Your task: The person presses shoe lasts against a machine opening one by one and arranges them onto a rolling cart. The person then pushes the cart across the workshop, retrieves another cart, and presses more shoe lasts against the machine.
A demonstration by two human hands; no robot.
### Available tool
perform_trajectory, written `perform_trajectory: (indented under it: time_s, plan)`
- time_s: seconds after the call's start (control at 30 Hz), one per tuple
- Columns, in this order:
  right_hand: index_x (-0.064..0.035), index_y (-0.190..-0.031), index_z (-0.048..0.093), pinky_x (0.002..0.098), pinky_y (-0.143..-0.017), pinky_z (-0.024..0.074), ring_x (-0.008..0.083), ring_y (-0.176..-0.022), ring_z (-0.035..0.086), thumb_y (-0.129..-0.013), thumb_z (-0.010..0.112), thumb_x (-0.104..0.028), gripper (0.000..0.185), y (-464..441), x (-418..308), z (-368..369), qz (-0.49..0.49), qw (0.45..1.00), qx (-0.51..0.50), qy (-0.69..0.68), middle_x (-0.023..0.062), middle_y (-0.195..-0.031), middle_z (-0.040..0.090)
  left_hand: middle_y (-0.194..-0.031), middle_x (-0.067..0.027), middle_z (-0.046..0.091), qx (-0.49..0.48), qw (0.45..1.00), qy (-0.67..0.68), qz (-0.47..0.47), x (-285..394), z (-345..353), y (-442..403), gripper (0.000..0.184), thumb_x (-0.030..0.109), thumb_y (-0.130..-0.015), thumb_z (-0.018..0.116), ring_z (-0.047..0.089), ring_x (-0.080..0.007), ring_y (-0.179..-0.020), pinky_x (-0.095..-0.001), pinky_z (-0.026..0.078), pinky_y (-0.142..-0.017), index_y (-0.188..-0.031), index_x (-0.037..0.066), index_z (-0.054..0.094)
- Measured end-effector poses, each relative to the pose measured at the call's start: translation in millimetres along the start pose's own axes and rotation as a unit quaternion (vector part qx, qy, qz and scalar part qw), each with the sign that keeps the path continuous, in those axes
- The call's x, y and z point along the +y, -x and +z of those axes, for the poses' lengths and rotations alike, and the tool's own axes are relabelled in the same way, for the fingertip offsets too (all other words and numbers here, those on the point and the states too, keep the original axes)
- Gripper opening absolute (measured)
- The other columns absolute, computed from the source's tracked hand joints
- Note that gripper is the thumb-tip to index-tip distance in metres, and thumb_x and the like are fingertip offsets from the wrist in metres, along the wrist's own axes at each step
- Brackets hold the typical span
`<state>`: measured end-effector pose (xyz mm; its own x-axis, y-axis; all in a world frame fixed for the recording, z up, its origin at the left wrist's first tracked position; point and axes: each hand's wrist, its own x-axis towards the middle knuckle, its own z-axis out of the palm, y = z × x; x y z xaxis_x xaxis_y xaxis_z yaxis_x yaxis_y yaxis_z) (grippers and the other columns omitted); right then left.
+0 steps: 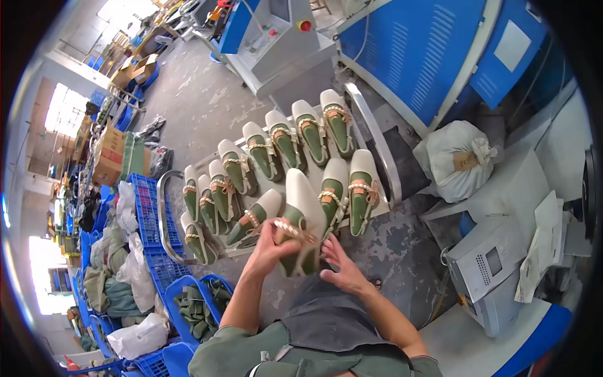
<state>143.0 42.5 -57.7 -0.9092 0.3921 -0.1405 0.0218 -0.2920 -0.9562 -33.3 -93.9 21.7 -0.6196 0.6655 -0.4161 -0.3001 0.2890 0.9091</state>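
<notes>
A cream and green shoe (303,204) with a beaded strap and a tan bow is held up over the front edge of a cart. My left hand (271,250) is closed on its strap side. To the right of the shoe, my right hand (342,267) has its fingers apart, close to the shoe's edge, with nothing visible in it. Several matching shoes stand on the cart in two rows, among them one at the right (362,195), one leaning at the left of the held shoe (254,217) and one in the back row (338,122).
Metal rails (377,141) bound the cart at both ends. Blue machines (418,56) stand behind it. At the right are a white sack (458,160) and a grey control box (490,261). Blue crates (151,213) and a blue basket of green pieces (201,305) stand left.
</notes>
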Motion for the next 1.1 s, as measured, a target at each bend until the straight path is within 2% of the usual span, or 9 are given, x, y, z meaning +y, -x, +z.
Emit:
perform_trajectory:
  time_s: [0.1, 0.17, 0.3, 0.4, 0.5, 0.63, 0.73, 0.83, 1.1]
  plan:
    - [0.0003, -0.116, 0.056, 0.0262, -0.071, 0.0497, 0.0126, -0.082, 0.061, -0.083, 0.067, -0.017, 0.039, 2, -29, -15, 0.082, 0.992, -0.025, -0.094, 0.0046, -0.095, 0.066, -0.119, -0.0110, 0.053, -0.137, 0.982, 0.126, -0.012, 6, 21, -28, 0.097, 0.031, -0.067, 0.084, 0.055, -0.0227, -0.107, -0.0376, 0.043, -0.096, -0.140, 0.002, 0.028]
    - [0.0014, -0.113, 0.057, 0.0250, -0.068, 0.0487, 0.0106, -0.078, 0.059, -0.083, 0.064, -0.016, 0.035, 18, -26, -59, 0.122, 0.980, -0.088, -0.128, 0.0027, -0.091, 0.065, -0.114, -0.0124, 0.057, -0.138, 0.953, 0.151, 0.223, 29, 78, -75, 0.087, 0.038, -0.073, 0.079, 0.056, -0.0238, -0.108, -0.0397, 0.042, -0.097, -0.138, 0.002, 0.035]
    - [0.0027, -0.114, 0.058, 0.0232, -0.068, 0.0471, 0.0094, -0.085, 0.060, -0.086, 0.058, -0.018, 0.035, 59, 0, -98, 0.064, 0.923, 0.035, -0.377, 0.0059, -0.096, 0.065, -0.116, -0.0158, 0.058, -0.394, 0.871, 0.285, 0.069, 48, 202, -114, 0.060, 0.025, -0.080, 0.072, 0.059, -0.0302, -0.107, -0.0471, 0.048, -0.093, -0.130, 0.001, 0.046]
    - [0.0031, -0.132, 0.042, 0.0332, -0.091, 0.0418, 0.0191, -0.108, 0.051, -0.082, 0.069, -0.035, 0.068, 111, -8, -114, -0.110, 0.921, 0.310, -0.209, 0.0125, -0.122, 0.052, -0.118, -0.0184, 0.061, -0.394, 0.890, 0.230, -0.011, 25, 287, -137, 0.044, 0.015, -0.083, 0.069, 0.063, -0.0318, -0.102, -0.0458, 0.055, -0.085, -0.121, -0.001, 0.054]
    - [0.0006, -0.144, 0.026, 0.0398, -0.106, 0.0301, 0.0258, -0.123, 0.040, -0.078, 0.074, -0.029, 0.087, 165, 12, -143, -0.069, 0.925, 0.369, 0.059, 0.0159, -0.136, 0.038, -0.111, -0.0194, 0.063, -0.387, 0.903, 0.179, -0.048, -24, 370, -148, 0.041, 0.011, -0.082, 0.065, 0.064, -0.0333, -0.099, -0.0484, 0.055, -0.084, -0.119, -0.003, 0.055]
    - [0.0008, -0.144, 0.026, 0.0403, -0.097, 0.0401, 0.0263, -0.110, 0.050, -0.079, 0.065, -0.009, 0.077, 185, 37, -167, -0.073, 0.829, 0.554, -0.027, 0.0146, -0.123, 0.048, -0.117, -0.0191, 0.062, -0.419, 0.902, -0.064, -0.081, -85, 474, -136, 0.039, 0.011, -0.085, 0.065, 0.061, -0.0236, -0.108, -0.0367, 0.050, -0.092, -0.120, -0.004, 0.055]
    - [0.0022, -0.143, 0.028, 0.0408, -0.097, 0.0408, 0.0285, -0.113, 0.050, -0.079, 0.062, -0.007, 0.073, 196, 50, -194, -0.079, 0.771, 0.621, -0.114, 0.0184, -0.125, 0.047, -0.128, -0.0206, 0.055, -0.378, 0.869, -0.077, 0.310, -126, 522, -113, 0.039, 0.014, -0.088, 0.060, 0.049, -0.0295, -0.125, -0.0435, 0.035, -0.107, -0.122, -0.003, 0.056]
    - [0.0045, -0.140, 0.032, 0.0441, -0.102, 0.0372, 0.0356, -0.123, 0.045, -0.078, 0.063, -0.009, 0.071, 203, 85, -227, -0.074, 0.750, 0.658, 0.006, 0.0249, -0.134, 0.042, -0.136, -0.0191, 0.049, -0.569, 0.661, -0.166, 0.460, -136, 530, -123, 0.040, 0.019, -0.090, 0.052, 0.036, -0.0335, -0.135, -0.0467, 0.017, -0.115, -0.124, -0.002, 0.056]
    - [0.0077, -0.140, 0.030, 0.0500, -0.106, 0.0317, 0.0469, -0.127, 0.038, -0.077, 0.066, -0.016, 0.076, 208, 82, -251, 0.012, 0.753, 0.641, 0.146, 0.0315, -0.137, 0.036, -0.113, -0.0131, 0.063, -0.569, 0.659, -0.158, 0.466, -166, 555, -142, 0.030, 0.019, -0.081, 0.050, 0.053, -0.0318, -0.119, -0.0465, 0.029, -0.110, -0.101, 0.001, 0.065]
